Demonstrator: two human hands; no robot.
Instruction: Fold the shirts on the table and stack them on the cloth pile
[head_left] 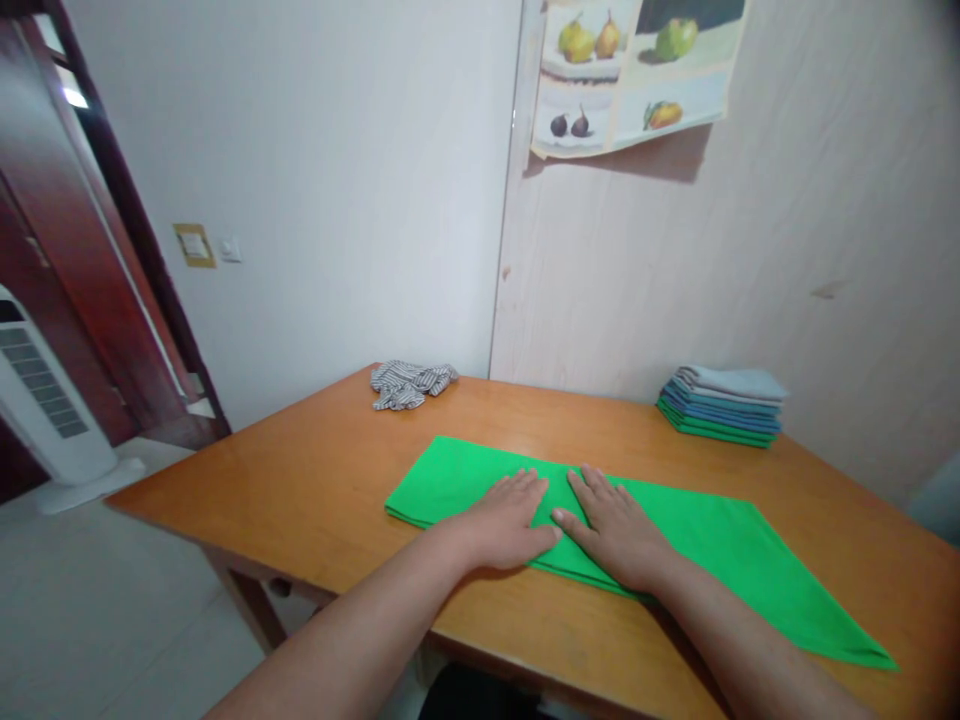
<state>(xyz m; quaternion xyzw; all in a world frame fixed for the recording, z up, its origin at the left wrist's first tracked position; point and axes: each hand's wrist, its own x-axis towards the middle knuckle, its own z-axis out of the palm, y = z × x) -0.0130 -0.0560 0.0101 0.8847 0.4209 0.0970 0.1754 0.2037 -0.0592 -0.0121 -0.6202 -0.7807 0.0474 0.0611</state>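
In the head view, a bright green, flat, folded fabric cloth (694, 528) lies near the near edge of an orange-brown wooden table (300, 475), its pointed end towards the right edge. The left hand (511, 520) and right hand (616, 530) both rest on it palm down, open, fingers extended, gripping nothing. A crumpled black-and-white striped cloth (409, 383) sits at the far left corner; a neat stack of grey, blue and green folded cloths (721, 405) stands by the far right corner.
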